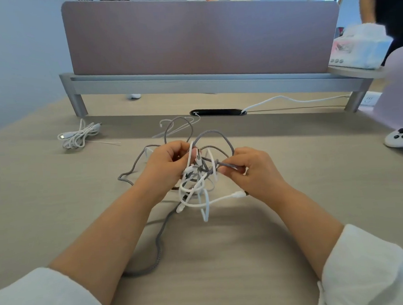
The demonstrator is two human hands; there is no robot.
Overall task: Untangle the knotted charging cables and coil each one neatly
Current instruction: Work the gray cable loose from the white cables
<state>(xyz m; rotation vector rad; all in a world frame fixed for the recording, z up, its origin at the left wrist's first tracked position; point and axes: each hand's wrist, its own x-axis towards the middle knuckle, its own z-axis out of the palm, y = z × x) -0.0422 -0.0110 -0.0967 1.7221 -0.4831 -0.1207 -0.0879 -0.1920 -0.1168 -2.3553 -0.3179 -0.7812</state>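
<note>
Where a pale wood-grain desk [295, 229] meets a mauve fabric divider panel [200, 34], one grey braided cable [158, 249], knotted with smooth white cables [218, 200] I cannot count, is held mid-desk between two hands. The left hand [168, 163] grips white loops in curled fingers; the right hand [251, 168] pinches the grey strand. One bundled white cable [79, 136] lies far left.

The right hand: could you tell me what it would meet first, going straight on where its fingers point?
Probably the knotted cables, ahead of the right hand; the left hand lies just beyond, though depth is unclear.
</note>
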